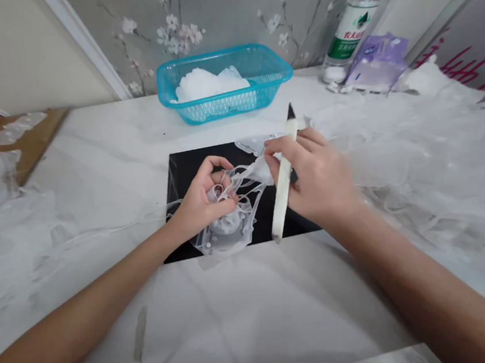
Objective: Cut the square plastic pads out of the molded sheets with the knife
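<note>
Translucent piece (227, 241) sits over black mat (194, 160), between both hands; strands run from left fingers (221, 208) rightward and slightly away to right fingers (281, 145), so neither hand is clearly nearer. Left fingers curl round its bunched part, thumb and index apart; right thumb and index pinch its white end and also hold the white-handled tool (282, 197). Tool axis cuts steeply across the strands, dark tip beyond the right fingers, other end wearer-side. Left fingertip contact is partly hidden; strand joins are unclear, right-hand back blurred. Blue basket (217, 110) is beyond both sets of fingers on the desk (222, 322).
</note>
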### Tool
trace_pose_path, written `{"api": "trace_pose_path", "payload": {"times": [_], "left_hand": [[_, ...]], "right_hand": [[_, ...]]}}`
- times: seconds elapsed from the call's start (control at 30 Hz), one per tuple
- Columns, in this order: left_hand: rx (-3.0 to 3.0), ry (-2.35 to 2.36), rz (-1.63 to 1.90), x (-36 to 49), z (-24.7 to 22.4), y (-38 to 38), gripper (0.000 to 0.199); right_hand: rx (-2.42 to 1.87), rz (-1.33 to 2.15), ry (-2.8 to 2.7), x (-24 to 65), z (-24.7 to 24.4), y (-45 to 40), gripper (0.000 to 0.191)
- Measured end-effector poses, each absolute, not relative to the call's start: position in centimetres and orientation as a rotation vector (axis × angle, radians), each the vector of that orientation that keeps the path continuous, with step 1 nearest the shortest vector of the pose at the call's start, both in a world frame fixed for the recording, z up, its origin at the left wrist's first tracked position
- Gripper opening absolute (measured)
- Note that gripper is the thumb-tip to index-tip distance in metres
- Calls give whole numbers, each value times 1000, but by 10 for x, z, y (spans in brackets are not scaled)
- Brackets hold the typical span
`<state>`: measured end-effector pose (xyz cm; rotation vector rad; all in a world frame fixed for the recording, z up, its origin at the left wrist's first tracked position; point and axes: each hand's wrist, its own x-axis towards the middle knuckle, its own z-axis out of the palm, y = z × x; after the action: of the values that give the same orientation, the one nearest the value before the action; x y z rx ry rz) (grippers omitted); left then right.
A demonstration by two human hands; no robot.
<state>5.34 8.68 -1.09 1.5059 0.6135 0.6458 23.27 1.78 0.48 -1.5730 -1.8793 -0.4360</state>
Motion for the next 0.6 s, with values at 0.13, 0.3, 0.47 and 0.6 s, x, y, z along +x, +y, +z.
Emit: {"api": "trace_pose_path", "payload": {"times": [0.13, 0.3, 0.47, 0.6], "left_hand": [[1579, 597, 613, 51, -13, 88, 45], [1541, 500, 577, 47, -15, 91, 40], [1313, 535, 633, 52, -16, 90, 26], [1379, 599, 692, 54, -13, 88, 26]], "right_hand": [[-1400, -276, -2084, 227, 3, 15, 28], [-1340, -344, -2121, 217, -4, 16, 19], [-1279, -498, -2118, 219, -9, 18, 21], [-1260, -536, -2114, 222, -10, 18, 19]]}}
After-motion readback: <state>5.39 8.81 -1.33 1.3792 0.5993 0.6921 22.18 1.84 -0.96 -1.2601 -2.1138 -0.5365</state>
